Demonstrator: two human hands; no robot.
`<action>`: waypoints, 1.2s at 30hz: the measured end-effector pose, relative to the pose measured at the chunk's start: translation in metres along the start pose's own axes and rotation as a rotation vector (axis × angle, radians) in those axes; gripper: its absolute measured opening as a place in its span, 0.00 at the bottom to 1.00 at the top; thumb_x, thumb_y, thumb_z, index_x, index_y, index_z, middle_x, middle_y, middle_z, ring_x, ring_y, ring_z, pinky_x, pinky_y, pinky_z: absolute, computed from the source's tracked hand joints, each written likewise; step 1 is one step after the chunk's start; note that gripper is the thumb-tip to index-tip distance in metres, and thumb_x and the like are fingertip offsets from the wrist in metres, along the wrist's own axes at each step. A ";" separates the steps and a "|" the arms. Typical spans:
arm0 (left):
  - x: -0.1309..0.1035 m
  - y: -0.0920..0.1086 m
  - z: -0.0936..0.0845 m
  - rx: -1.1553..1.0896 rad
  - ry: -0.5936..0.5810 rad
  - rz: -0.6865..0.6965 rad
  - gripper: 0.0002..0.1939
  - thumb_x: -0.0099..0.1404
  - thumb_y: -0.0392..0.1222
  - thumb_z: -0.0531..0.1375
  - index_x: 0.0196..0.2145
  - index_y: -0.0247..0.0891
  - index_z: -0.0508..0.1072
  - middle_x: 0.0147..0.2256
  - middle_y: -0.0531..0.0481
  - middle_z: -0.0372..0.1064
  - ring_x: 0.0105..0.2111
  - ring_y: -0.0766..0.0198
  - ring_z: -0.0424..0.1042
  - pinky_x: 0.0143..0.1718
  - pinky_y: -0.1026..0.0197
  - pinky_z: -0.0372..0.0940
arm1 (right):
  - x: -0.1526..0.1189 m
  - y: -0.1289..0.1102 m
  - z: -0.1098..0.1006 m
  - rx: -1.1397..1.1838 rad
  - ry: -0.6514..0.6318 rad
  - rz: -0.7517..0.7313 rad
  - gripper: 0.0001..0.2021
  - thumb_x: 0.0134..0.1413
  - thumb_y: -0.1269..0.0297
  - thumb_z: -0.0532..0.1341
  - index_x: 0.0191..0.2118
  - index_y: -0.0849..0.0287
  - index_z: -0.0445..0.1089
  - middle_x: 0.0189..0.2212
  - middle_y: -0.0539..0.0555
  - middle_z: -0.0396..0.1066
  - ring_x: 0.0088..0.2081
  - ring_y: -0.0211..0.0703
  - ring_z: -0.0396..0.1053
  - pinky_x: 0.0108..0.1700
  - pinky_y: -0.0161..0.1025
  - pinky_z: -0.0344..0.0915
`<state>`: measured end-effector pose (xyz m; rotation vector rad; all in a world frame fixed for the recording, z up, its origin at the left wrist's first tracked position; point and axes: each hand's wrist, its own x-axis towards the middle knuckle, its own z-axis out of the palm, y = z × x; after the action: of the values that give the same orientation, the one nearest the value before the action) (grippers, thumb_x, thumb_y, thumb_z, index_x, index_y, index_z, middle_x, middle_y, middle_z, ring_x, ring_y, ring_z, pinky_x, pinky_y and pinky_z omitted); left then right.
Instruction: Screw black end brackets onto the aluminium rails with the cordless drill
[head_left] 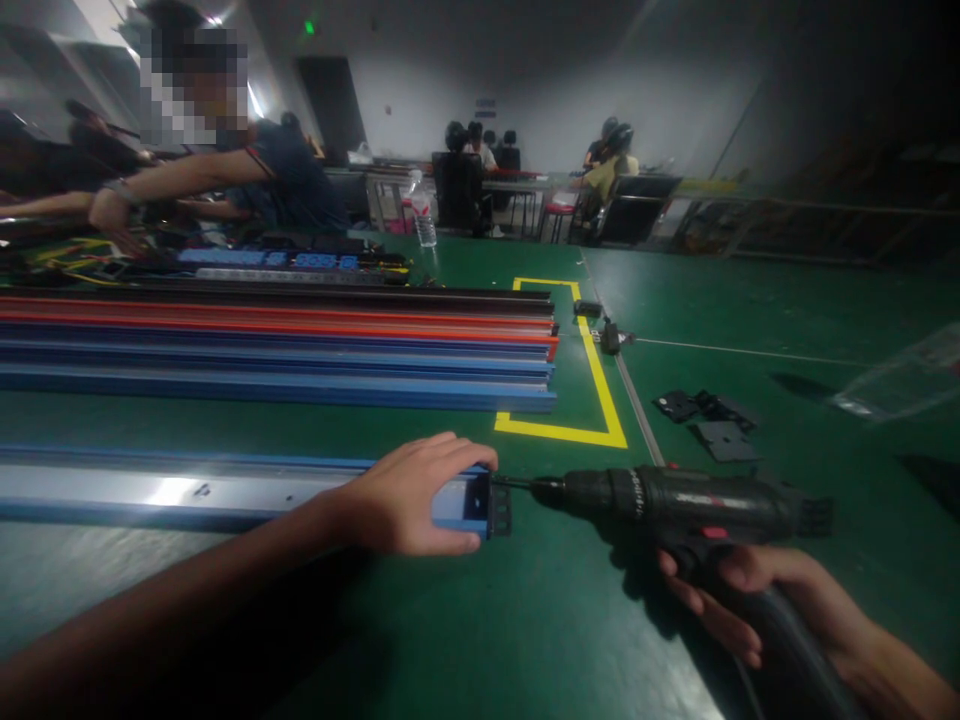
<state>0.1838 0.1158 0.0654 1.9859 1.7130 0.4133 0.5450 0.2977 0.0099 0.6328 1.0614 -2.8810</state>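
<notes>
My left hand (pixel 416 495) grips the right end of a long blue metal profile (pixel 247 490) that lies on the green table. A black end cap (pixel 500 508) sits at that end of the profile. In my right hand (pixel 757 590) is a black power drill (pixel 667 495), held by its handle and pointing left. The thin bit (pixel 517 482) reaches the upper part of the end cap; whether it sits in a screw is too small to tell.
Behind the profile lie several blue and red profiles (pixel 300 350), their ends inside a yellow tape outline (pixel 562 432). Loose black plates (pixel 720 438) lie to the right. A plastic bottle (pixel 424 212) stands at the back. A co-worker (pixel 292 180) reaches over parts at the left.
</notes>
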 end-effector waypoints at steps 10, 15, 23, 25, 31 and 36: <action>0.001 -0.004 0.005 0.015 0.027 0.016 0.32 0.58 0.55 0.66 0.58 0.47 0.63 0.53 0.48 0.67 0.52 0.50 0.66 0.53 0.50 0.61 | 0.008 -0.020 0.002 -0.077 0.052 0.052 0.18 0.50 0.61 0.60 0.41 0.70 0.75 0.37 0.68 0.79 0.23 0.39 0.76 0.25 0.30 0.71; 0.000 -0.007 0.008 0.018 0.069 0.045 0.32 0.57 0.56 0.67 0.57 0.47 0.64 0.50 0.48 0.68 0.50 0.51 0.67 0.51 0.52 0.62 | 0.010 -0.027 -0.001 -0.097 0.136 0.053 0.18 0.48 0.60 0.61 0.38 0.72 0.77 0.31 0.65 0.78 0.19 0.36 0.72 0.21 0.28 0.68; -0.002 -0.006 0.007 -0.004 0.103 0.073 0.32 0.57 0.56 0.67 0.57 0.47 0.65 0.50 0.48 0.68 0.50 0.52 0.68 0.52 0.52 0.62 | 0.014 -0.044 0.008 -0.213 0.212 0.073 0.16 0.46 0.60 0.60 0.33 0.70 0.78 0.25 0.61 0.75 0.15 0.34 0.68 0.17 0.25 0.62; -0.002 -0.006 0.008 -0.007 0.108 0.075 0.33 0.57 0.56 0.67 0.57 0.46 0.65 0.51 0.48 0.68 0.50 0.51 0.68 0.51 0.52 0.63 | 0.015 -0.049 0.008 -0.251 0.226 0.075 0.17 0.47 0.60 0.59 0.34 0.70 0.78 0.25 0.60 0.75 0.15 0.34 0.68 0.17 0.25 0.61; -0.003 -0.009 0.008 -0.024 0.109 0.072 0.33 0.57 0.57 0.67 0.58 0.47 0.65 0.50 0.48 0.68 0.49 0.51 0.68 0.51 0.51 0.63 | 0.018 -0.053 0.006 -0.299 0.218 0.071 0.17 0.44 0.59 0.60 0.32 0.69 0.78 0.25 0.59 0.74 0.16 0.34 0.68 0.18 0.26 0.61; -0.003 -0.008 0.008 -0.019 0.112 0.076 0.33 0.57 0.57 0.67 0.57 0.47 0.65 0.49 0.47 0.69 0.49 0.51 0.68 0.50 0.52 0.63 | 0.016 -0.043 -0.004 -0.291 0.184 0.041 0.17 0.46 0.60 0.61 0.36 0.69 0.78 0.27 0.61 0.75 0.19 0.36 0.72 0.22 0.28 0.65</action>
<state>0.1808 0.1126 0.0551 2.0543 1.6967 0.5748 0.5255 0.3353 0.0280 0.8979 1.4348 -2.5978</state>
